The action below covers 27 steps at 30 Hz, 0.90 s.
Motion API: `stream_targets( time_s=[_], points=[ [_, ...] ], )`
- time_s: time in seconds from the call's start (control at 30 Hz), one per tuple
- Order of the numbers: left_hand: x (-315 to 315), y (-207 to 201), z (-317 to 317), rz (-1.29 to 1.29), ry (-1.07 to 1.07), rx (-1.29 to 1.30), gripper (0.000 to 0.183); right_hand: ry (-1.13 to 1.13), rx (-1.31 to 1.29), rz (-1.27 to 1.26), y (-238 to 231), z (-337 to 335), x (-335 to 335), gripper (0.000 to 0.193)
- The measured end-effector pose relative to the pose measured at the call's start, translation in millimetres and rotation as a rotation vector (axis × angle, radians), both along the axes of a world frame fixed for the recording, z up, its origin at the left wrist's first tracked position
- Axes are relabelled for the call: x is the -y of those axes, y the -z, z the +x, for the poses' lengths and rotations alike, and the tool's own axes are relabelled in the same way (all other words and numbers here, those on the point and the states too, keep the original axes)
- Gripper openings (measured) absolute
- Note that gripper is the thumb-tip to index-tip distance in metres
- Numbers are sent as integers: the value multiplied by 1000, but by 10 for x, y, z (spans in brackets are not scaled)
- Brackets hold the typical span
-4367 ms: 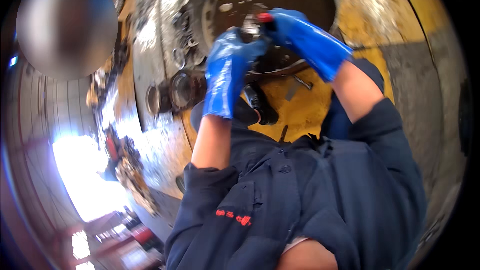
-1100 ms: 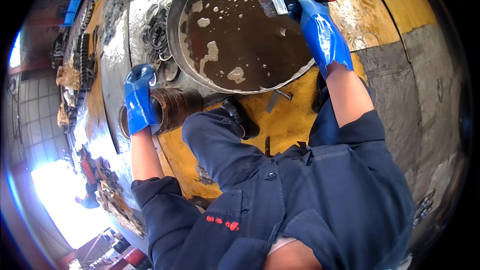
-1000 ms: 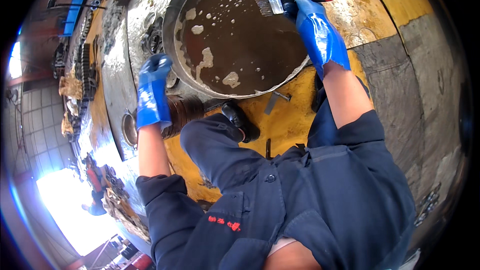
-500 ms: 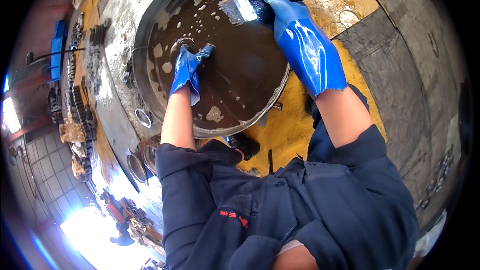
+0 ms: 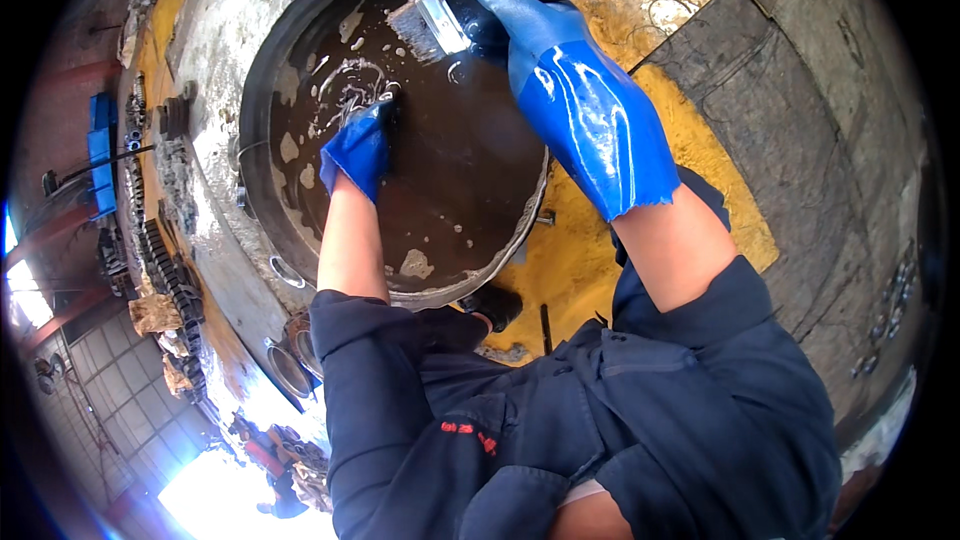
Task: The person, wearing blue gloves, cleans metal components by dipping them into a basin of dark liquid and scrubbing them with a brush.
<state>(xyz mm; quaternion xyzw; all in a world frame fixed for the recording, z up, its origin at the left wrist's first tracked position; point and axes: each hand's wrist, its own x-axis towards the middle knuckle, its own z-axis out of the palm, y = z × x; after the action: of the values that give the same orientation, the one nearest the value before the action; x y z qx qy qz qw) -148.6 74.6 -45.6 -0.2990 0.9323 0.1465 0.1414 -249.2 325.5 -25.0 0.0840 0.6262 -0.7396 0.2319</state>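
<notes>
A round dark metal tub (image 5: pixel 257 145) holds murky brown liquid (image 5: pixel 455 170) with patches of foam. My left hand (image 5: pixel 358 148), in a blue rubber glove, reaches down into the liquid. Its fingers are under the surface, so I cannot see whether they hold anything. Ripples and froth surround them. Over the far right part of the tub, my right hand (image 5: pixel 545 40), also gloved in blue, is closed round a wide paintbrush (image 5: pixel 443 20). The brush has dark bristles, a shiny metal ferrule and a black handle with a red end. Its bristles point left, above the liquid.
Metal rings (image 5: pixel 288 368) lie on the floor left of the tub. Chain-like metal parts (image 5: pixel 160 260) form a row farther left, near a blue object (image 5: pixel 102 155). Dark mats (image 5: pixel 745 130) cover the yellow-stained floor on the right. My shoe (image 5: pixel 497 306) is close to the tub's near rim.
My left hand has sunk deeper, its fingers and thumb now under the liquid, with fresh ripples and froth around it. My right hand still grips the paintbrush. The whole view has shifted slightly.
</notes>
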Motion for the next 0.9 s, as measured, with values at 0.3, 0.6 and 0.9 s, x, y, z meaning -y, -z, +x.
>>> stream_targets(
  time_s=[0.3, 0.6, 0.9],
  points=[
    [471, 336, -378, -53, 282, -312, 48, 21, -3, -13, -46, -29, -10, 29],
    [-81, 519, -279, 35, 365, -100, 71, 18, 5, -17, -83, 36, 47, 31],
    [-24, 514, -130, 25, 145, 183, 70, 25, 18, -25, -92, 66, 46, 32]
  ],
)
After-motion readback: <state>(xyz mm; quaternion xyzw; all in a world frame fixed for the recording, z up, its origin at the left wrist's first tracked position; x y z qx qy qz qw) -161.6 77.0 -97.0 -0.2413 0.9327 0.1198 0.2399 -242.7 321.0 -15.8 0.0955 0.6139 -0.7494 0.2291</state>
